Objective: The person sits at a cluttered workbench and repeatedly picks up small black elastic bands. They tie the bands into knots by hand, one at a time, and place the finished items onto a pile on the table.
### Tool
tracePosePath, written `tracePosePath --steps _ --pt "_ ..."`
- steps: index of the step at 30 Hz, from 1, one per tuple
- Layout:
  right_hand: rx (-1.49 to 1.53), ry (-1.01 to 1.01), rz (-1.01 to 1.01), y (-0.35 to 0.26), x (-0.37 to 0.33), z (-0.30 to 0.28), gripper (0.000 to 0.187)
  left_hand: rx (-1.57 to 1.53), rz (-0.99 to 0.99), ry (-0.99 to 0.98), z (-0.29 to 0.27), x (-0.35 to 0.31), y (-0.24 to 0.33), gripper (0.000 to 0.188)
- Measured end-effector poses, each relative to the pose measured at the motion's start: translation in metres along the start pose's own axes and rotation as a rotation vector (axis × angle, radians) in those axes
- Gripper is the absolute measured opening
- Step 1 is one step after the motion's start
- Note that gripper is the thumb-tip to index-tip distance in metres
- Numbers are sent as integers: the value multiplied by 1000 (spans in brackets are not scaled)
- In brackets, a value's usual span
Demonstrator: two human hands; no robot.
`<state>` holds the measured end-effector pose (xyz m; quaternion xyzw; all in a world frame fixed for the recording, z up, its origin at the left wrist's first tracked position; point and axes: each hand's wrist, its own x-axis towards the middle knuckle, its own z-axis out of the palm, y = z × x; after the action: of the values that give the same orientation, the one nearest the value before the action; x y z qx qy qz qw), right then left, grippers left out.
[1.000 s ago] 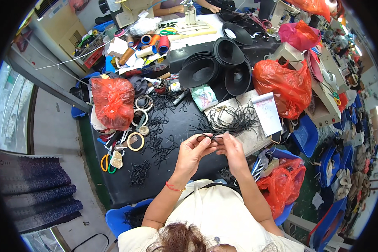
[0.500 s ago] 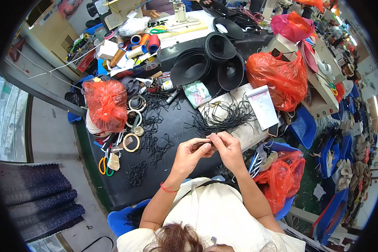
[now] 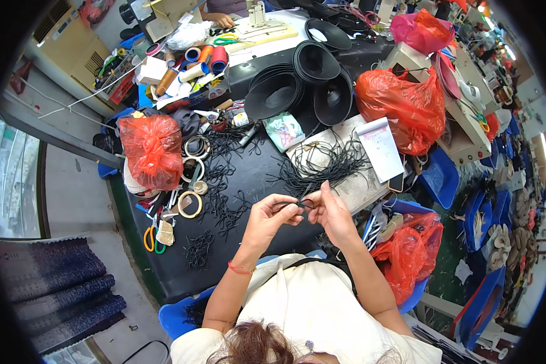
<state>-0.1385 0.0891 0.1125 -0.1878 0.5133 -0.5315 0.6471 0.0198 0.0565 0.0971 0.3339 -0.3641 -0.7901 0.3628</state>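
Observation:
A thin black cord (image 3: 299,202) is looped between my two hands, above the near edge of the black table. My left hand (image 3: 270,216) pinches it between thumb and fingers. My right hand (image 3: 332,215) grips the other side of the loop, its fingers curled in and one digit raised. Just beyond the hands, a loose bundle of black cords (image 3: 321,170) lies over a pale board (image 3: 364,197). To the left, tangled short black cords (image 3: 224,209) are strewn on the table, and a small pile of them (image 3: 199,250) sits nearer to me.
Stacked black oval cups (image 3: 275,94) stand at the back. A white notepad (image 3: 380,148) and red bags (image 3: 400,109) lie right. Tape rolls (image 3: 190,205), orange-handled scissors (image 3: 149,239) and thread spools (image 3: 218,59) line the left. Across the table shows another person's hand (image 3: 222,20).
My hands have parted slightly and a loop of cord now shows between them. The right hand has opened up somewhat, one digit lifting.

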Motion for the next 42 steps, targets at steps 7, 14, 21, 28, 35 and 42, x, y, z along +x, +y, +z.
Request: tracePosePath --steps 7,14,21,28,35,42 --pt "-586 17 -474 22 5 0 22 80 -72 40 -3 7 -3 13" --pt "-562 107 -216 36 26 -8 20 216 -103 240 -22 19 -32 18" --pt "-1365 314 -659 100 132 -122 8 1375 -272 739 -140 -2 -117 45" --pt "-1699 252 -775 111 168 -122 5 1399 193 561 -101 26 -96 35" --pt "-1554 88 -1060 53 124 -96 11 1433 485 254 -22 86 -62 28" --pt "-1143 61 -925 15 63 -57 20 371 -110 92 -10 67 -47 21"
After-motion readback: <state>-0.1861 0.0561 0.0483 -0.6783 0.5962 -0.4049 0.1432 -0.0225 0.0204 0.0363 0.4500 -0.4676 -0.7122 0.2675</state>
